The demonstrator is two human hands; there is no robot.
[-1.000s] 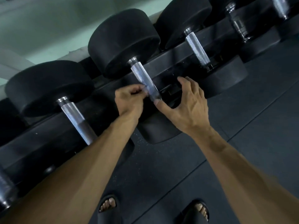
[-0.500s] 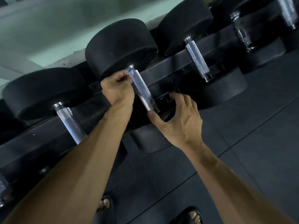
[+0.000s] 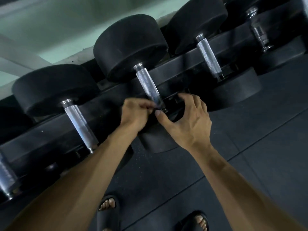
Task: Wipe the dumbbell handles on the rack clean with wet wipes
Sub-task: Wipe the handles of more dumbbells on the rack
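A row of dumbbells is seen lying across a dark rack against a pale green wall, each with thick black round heads and a bright, knurled metal handle. The middle dumbbell handle is tilted from upper left to lower right, its cross-hatched grip shining silver along most of its length and looking darker and blurred at its lower end, where the hands meet. The left hand is held at that lower end with its fingers curled and pinched together against the handle; something small and dark is glimpsed between the fingertips, but whether it is a wipe cannot be told. The right hand is spread loosely just beside it, the thumb pointed towards the handle's end and the fingers arched over the rack's front rail, nothing being gripped. A neighbouring handle is seen to the left and another handle to the right, both untouched. Below, two feet in dark sandals are planted on black rubber flooring
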